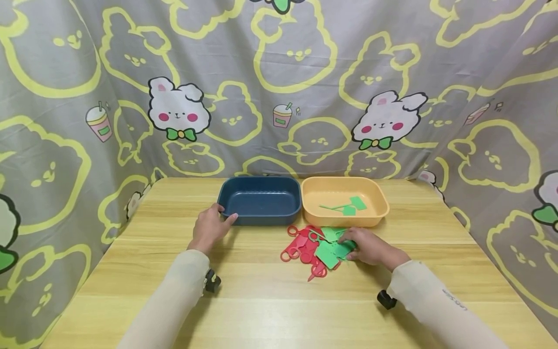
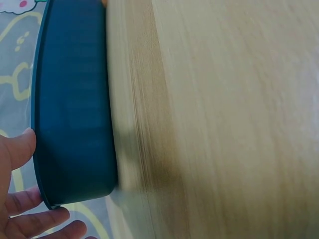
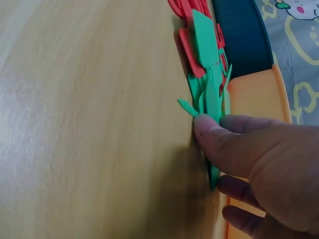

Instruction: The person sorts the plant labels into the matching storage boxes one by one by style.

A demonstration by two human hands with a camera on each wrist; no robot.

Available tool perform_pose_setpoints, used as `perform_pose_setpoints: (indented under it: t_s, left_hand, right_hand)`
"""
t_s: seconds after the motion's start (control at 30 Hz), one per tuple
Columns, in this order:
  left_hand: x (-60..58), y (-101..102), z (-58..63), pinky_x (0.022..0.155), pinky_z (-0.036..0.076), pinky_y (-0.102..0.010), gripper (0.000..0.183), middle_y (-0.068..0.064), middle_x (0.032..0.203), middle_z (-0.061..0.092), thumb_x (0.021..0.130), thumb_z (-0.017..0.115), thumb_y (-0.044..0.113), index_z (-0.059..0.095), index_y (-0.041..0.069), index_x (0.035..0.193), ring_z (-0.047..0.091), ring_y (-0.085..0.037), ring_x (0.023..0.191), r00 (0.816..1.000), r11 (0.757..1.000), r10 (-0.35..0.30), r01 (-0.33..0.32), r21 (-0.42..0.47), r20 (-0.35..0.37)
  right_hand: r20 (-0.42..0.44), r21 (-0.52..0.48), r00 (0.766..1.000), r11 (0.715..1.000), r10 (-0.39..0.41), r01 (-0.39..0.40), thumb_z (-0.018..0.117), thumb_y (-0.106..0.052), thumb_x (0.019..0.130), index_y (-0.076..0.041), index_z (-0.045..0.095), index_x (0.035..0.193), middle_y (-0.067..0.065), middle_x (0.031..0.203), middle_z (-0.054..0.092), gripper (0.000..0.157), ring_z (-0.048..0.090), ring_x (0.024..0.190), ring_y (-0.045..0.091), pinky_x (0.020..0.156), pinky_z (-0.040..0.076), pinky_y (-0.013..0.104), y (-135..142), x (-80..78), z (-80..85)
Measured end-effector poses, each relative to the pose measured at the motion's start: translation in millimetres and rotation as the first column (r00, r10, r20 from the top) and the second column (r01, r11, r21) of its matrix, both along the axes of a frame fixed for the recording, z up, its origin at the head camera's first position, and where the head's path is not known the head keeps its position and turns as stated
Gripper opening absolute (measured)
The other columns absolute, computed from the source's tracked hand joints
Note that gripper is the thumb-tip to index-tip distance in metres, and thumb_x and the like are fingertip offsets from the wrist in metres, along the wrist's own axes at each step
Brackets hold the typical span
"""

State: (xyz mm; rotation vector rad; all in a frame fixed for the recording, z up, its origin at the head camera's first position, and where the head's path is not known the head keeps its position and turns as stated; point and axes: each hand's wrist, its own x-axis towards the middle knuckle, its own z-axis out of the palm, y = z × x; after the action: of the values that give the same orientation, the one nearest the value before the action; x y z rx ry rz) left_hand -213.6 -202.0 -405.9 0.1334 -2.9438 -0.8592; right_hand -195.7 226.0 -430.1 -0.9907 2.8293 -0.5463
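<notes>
At the near left corner of a dark blue bin (image 1: 259, 220), my left hand (image 1: 211, 227) holds the rim, its thumb on the front edge and its fingers round the corner. My right hand (image 1: 368, 246) is on the right side of a pile of flat plastic pieces. Its thumb and index finger pinch a green piece (image 3: 213, 102) among other green pieces (image 1: 328, 254), some with square heads and thin stems. Red pieces (image 1: 301, 242), several with rings, lie at the pile's left and under the green ones. The pinched piece is partly hidden by the fingers.
A yellow-orange bin (image 1: 375, 218) stands against the blue bin's right side, with green stemmed pieces (image 1: 349, 210) inside. Both bins are behind the pile on the wooden table (image 1: 270, 310). A patterned curtain (image 1: 244, 111) encloses the table's back and sides.
</notes>
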Motion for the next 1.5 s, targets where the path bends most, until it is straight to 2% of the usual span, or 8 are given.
perform_pose_setpoints:
  t_s: [0.27, 0.47, 0.67, 0.83, 1.03, 1.13, 1.33, 1.5]
  left_hand:
    - [0.4, 1, 2.9, 0.085, 0.047, -0.054, 0.057, -0.027, 0.119, 0.059, 0.092, 0.063, 0.045, 0.053, -0.001, 0.126, 0.057, -0.043, 0.108, 1.0, 1.0, -0.006, 0.006, -0.002, -0.004]
    - [0.4, 1, 4.5, 0.085, 0.047, -0.054, 0.057, -0.026, 0.118, 0.06, 0.092, 0.064, 0.044, 0.054, -0.001, 0.125, 0.057, -0.042, 0.107, 1.0, 1.0, -0.002, 0.002, -0.007, -0.004]
    - [1.3, 0, 3.9, 0.086, 0.046, -0.054, 0.057, -0.027, 0.118, 0.059, 0.092, 0.064, 0.044, 0.053, -0.002, 0.125, 0.056, -0.043, 0.107, 1.0, 1.0, -0.007, 0.007, -0.008, -0.004]
    - [2.8, -2, 1.5, 0.087, 0.046, -0.055, 0.059, -0.027, 0.121, 0.058, 0.092, 0.063, 0.045, 0.052, -0.001, 0.126, 0.055, -0.043, 0.11, 1.0, 1.0, -0.007, 0.007, -0.001, 0.01]
    - [2.0, 0, 5.2, 0.085, 0.047, -0.054, 0.058, -0.026, 0.119, 0.059, 0.093, 0.062, 0.045, 0.052, -0.001, 0.126, 0.056, -0.042, 0.108, 1.0, 1.0, -0.002, 0.002, -0.002, 0.001]
    - [2.0, 0, 5.9, 0.086, 0.046, -0.054, 0.058, -0.026, 0.119, 0.059, 0.092, 0.063, 0.045, 0.052, -0.001, 0.126, 0.056, -0.042, 0.108, 1.0, 1.0, -0.001, 0.001, -0.004, 0.002]
    - [2.5, 0, 4.4, 0.085, 0.046, -0.054, 0.058, -0.027, 0.119, 0.059, 0.092, 0.063, 0.045, 0.052, -0.001, 0.126, 0.056, -0.043, 0.107, 1.0, 1.0, -0.003, 0.003, -0.001, 0.004]
    - [2.0, 0, 2.2, 0.086, 0.046, -0.054, 0.059, -0.027, 0.12, 0.058, 0.093, 0.062, 0.046, 0.052, -0.001, 0.127, 0.056, -0.043, 0.109, 1.0, 1.0, -0.003, 0.003, -0.004, 0.011]
  right_hand:
    - [-0.044, -0.003, 0.999, 1.0, 0.019, -0.019, 0.081, -0.009, 0.078, -0.007, 0.069, 0.095, -0.002, 0.09, 0.064, 0.021, 0.059, 0.087, 0.018, 0.08, 0.049, 0.041, 3, -4.2, -4.6]
    - [0.016, -0.01, 1.0, 1.0, 0.002, -0.002, 0.079, -0.011, 0.08, -0.008, 0.065, 0.091, -0.005, 0.084, 0.059, 0.018, 0.055, 0.081, 0.013, 0.076, 0.049, 0.039, 1, -4.3, 0.3]
    - [0.078, -0.032, 0.997, 0.999, -0.014, 0.017, 0.074, -0.01, 0.086, -0.007, 0.065, 0.095, -0.004, 0.087, 0.06, 0.013, 0.055, 0.083, 0.014, 0.079, 0.049, 0.04, 0, -2.5, 3.8]
    - [0.137, -0.071, 0.99, 0.997, -0.023, 0.033, 0.069, -0.008, 0.09, -0.007, 0.064, 0.098, -0.004, 0.09, 0.06, 0.01, 0.055, 0.086, 0.013, 0.081, 0.048, 0.04, 0, -0.8, 3.6]
    - [0.197, -0.098, 0.98, 0.994, -0.021, 0.041, 0.061, -0.006, 0.094, -0.006, 0.062, 0.098, -0.003, 0.087, 0.057, 0.003, 0.051, 0.082, 0.013, 0.077, 0.047, 0.036, 1, -2.7, 5.9]
    - [0.214, -0.105, 0.977, 0.994, -0.006, 0.029, 0.056, -0.005, 0.097, -0.006, 0.061, 0.095, -0.004, 0.084, 0.055, 0.005, 0.05, 0.079, 0.012, 0.074, 0.045, 0.033, 1, -2.9, 5.5]
    - [0.122, -0.144, 0.992, 0.989, -0.015, 0.033, 0.052, 0.0, 0.097, -0.009, 0.055, 0.076, -0.006, 0.066, 0.043, 0.023, 0.043, 0.064, 0.008, 0.063, 0.039, 0.028, 3, -2.6, 5.3]
    - [0.105, -0.163, 0.993, 0.985, -0.046, 0.063, 0.052, -0.002, 0.098, -0.01, 0.057, 0.077, -0.006, 0.068, 0.045, 0.022, 0.044, 0.064, 0.01, 0.062, 0.04, 0.029, 4, -2.7, 6.6]
